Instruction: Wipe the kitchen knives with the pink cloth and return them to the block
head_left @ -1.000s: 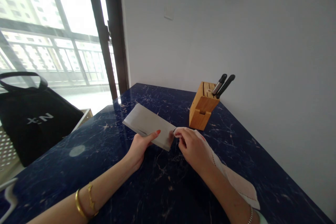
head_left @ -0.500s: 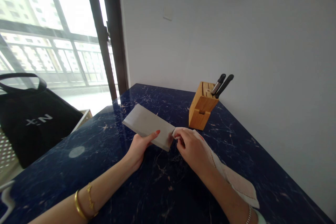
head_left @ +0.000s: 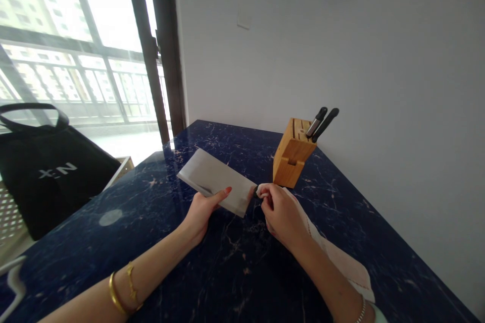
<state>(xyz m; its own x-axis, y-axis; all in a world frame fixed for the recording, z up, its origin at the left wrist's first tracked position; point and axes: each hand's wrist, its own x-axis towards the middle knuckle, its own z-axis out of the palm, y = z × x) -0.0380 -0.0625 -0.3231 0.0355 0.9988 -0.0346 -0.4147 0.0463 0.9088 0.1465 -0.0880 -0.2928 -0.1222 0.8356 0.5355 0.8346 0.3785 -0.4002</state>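
My left hand [head_left: 204, 212] grips the broad steel blade of a cleaver [head_left: 215, 174], thumb lying on the upper face and fingers hidden beneath. The blade is held above the table, pointing to the far left. At its near right end, a bit of black handle shows beside my right hand [head_left: 282, 212]. That hand is closed on a pale pink cloth [head_left: 343, 262], which is bunched around the handle and trails back under my forearm. How much of the handle the cloth wraps is hidden by the fingers.
A wooden knife block [head_left: 293, 154] with two dark-handled tools stands just beyond my right hand on the dark blue marbled table [head_left: 132, 232]. To the left, a black bag [head_left: 49, 171] rests on a chair by the window. A white wall [head_left: 322, 35] borders the right side.
My right hand has slid the cloth slightly to the right, away from the blade, uncovering a bit of black handle. The left hand and the cleaver stay almost still.
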